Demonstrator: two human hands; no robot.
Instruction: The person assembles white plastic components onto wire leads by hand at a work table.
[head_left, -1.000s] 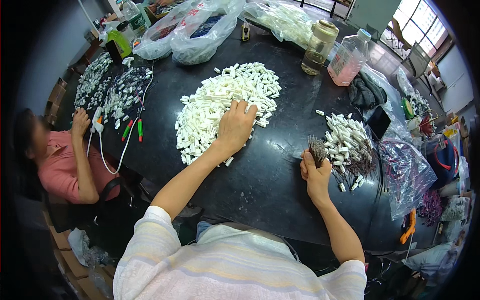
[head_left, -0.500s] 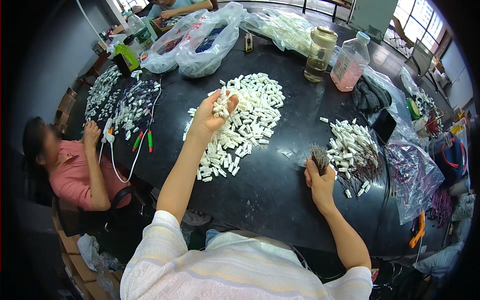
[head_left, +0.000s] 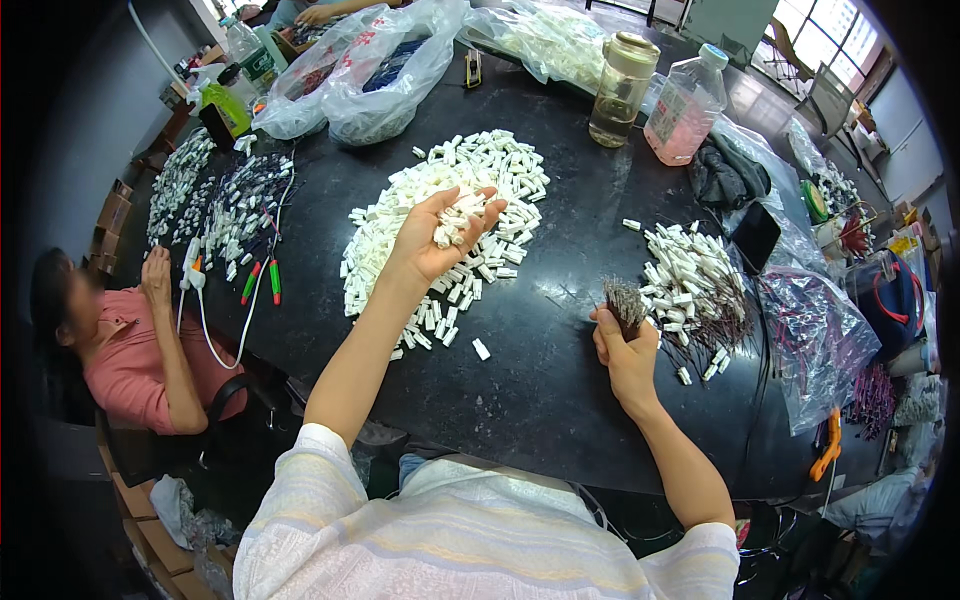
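My left hand is turned palm up with its fingers curled, cupping several small white plastic connector housings. It hovers over a large pile of the same white housings in the middle of the black table. On the right, my right hand grips a bundle of thin dark wires, their fine tips fanning upward from between thumb and fingers. Just beyond it lies a heap of white housings with brown wires attached. One loose housing rests apart from the big pile, at its near side.
Plastic bags, a lidded drink bottle and a bottle of pink liquid stand at the back. A phone and orange-handled tool are at right. A co-worker in pink sits left by a white cable.
The view has shifted slightly. My left hand has moved a little right over the pile and its fingers have spread more, showing the housings in its palm. My right hand keeps its wire bundle.
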